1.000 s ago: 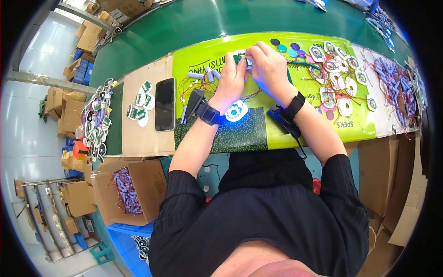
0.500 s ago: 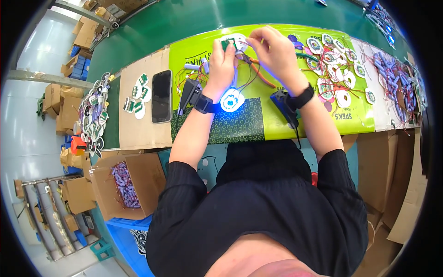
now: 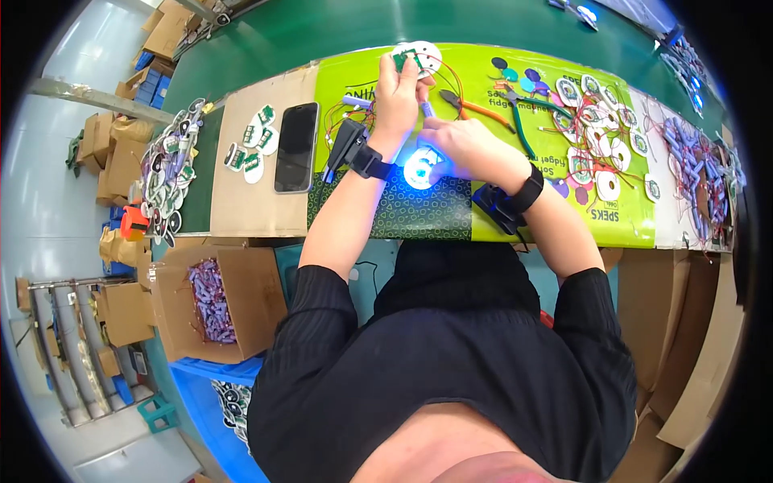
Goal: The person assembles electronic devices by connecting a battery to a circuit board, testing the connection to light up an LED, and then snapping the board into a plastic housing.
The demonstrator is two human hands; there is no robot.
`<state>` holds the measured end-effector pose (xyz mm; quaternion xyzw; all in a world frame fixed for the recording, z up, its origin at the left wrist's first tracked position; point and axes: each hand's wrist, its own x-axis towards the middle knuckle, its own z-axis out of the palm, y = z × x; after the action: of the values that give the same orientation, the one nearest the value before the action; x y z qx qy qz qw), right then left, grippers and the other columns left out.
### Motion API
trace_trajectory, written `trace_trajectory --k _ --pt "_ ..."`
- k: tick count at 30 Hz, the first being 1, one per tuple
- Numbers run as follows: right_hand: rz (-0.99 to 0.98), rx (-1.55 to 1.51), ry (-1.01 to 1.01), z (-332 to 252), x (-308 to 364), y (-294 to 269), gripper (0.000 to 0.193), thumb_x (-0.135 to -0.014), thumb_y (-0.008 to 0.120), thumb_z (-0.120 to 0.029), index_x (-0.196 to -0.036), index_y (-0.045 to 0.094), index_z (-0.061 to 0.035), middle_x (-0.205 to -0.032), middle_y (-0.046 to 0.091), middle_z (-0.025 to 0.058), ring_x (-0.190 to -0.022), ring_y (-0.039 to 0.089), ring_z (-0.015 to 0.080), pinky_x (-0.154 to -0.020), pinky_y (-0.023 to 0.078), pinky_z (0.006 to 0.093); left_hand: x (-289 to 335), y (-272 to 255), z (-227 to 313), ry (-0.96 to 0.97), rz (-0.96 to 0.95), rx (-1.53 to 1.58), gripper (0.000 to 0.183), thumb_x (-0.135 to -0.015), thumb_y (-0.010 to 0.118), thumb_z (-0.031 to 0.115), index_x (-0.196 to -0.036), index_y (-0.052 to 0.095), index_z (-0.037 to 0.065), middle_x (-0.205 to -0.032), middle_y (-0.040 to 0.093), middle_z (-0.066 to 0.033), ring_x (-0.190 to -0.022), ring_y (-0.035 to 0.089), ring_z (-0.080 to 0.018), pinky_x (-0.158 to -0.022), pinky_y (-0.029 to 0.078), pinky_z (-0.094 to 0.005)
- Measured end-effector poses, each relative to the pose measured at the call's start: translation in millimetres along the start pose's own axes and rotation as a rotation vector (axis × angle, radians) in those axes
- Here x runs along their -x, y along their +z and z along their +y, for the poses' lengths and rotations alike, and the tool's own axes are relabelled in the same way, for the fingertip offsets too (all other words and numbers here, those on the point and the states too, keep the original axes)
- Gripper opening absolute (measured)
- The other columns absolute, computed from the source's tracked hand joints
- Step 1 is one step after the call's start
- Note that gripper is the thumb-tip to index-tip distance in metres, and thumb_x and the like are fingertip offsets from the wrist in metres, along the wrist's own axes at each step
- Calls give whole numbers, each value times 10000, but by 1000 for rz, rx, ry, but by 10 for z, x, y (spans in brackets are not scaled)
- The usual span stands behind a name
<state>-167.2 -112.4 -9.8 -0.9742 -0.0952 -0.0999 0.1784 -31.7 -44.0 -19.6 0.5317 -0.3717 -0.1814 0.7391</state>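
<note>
My left hand [image 3: 397, 101] is closed on a green circuit board [image 3: 408, 61], which lies against a white round disc [image 3: 428, 55] with holes. Red wires run from it to the right. My right hand [image 3: 469, 147] is curled beside a brightly glowing blue-white round light board [image 3: 420, 170]; glare blurs its fingertips, and what they grip cannot be made out. Between the hands shows a purple cylindrical battery [image 3: 427, 110]. Other wired batteries [image 3: 357, 102] lie left of my left hand.
Orange-handled cutters [image 3: 487, 115] and green-handled pliers [image 3: 519, 129] lie right of my hands. Several wired white discs [image 3: 608, 149] cover the mat's right side, with a battery pile [image 3: 700, 165] beyond. A phone [image 3: 296, 147] and small boards [image 3: 256, 137] lie left. A battery carton [image 3: 241, 302] stands below.
My right hand has come down from the wires near the circuit board to beside the glowing light. The left hand still holds the board. The whole view has shifted slightly.
</note>
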Motion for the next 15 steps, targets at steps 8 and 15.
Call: trace_trajectory --k 8,15 --pt "299 91 168 176 -64 57 277 -717 571 -35 -993 554 -50 -863 603 120 -815 608 313 -713 491 398 7 -16 104 58 36 24 191 -975 428 240 -961 418 50 -769 600 -66 -561 502 -67 -506 412 -202" --pt "183 267 -152 31 72 -49 38 -696 567 -52 -674 595 -65 -736 589 76 -701 641 238 -609 514 351 1 -25 29 67 8 35 200 -974 423 247 -988 418 48 -749 605 -56 -536 506 -69 -478 392 -197"
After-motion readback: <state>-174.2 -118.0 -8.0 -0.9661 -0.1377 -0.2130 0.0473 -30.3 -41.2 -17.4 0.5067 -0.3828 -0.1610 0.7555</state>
